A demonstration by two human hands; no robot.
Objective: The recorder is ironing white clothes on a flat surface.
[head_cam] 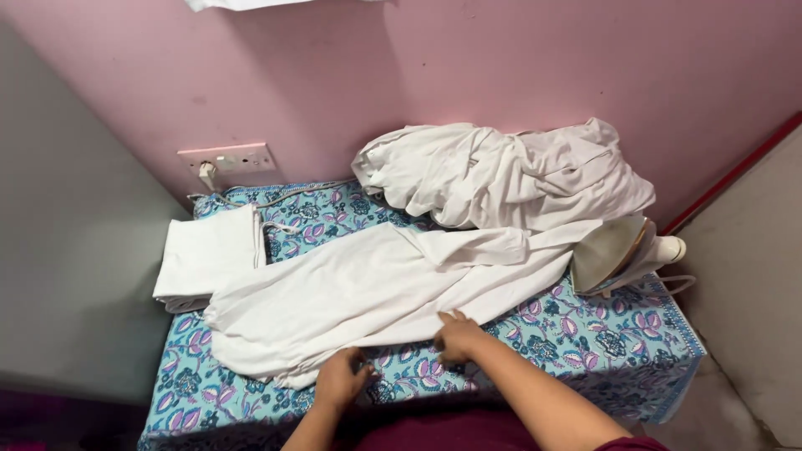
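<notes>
White cloth (368, 292) lies spread slantwise across the middle of the table (610, 347), which wears a blue flowered cover, and its lower hem runs along the near edge. The left hand (341, 377) pinches that hem close to the near-left part of the table, fingers curled on the fabric. The right hand (458, 336) presses on the same hem nearer the middle, fingers half bent; whether it grips or only holds the cloth flat cannot be told.

Folded white laundry (206, 257) sits in 1 neat stack at the left edge, touching the spread cloth. A crumpled white heap (501, 171) rests against the pink wall at the far edge, its lower folds overlapping the cloth. An iron (622, 250) stands tilted at the far-right corner, its soleplate facing the cloth, its cord trailing off the right edge. A wall socket (227, 159) with a plug sits above the far-left corner.

Likely risks: a tug on the hem could drag the heap's folds along or pull the cloth against the iron, which might tip or scorch fabric if hot.
</notes>
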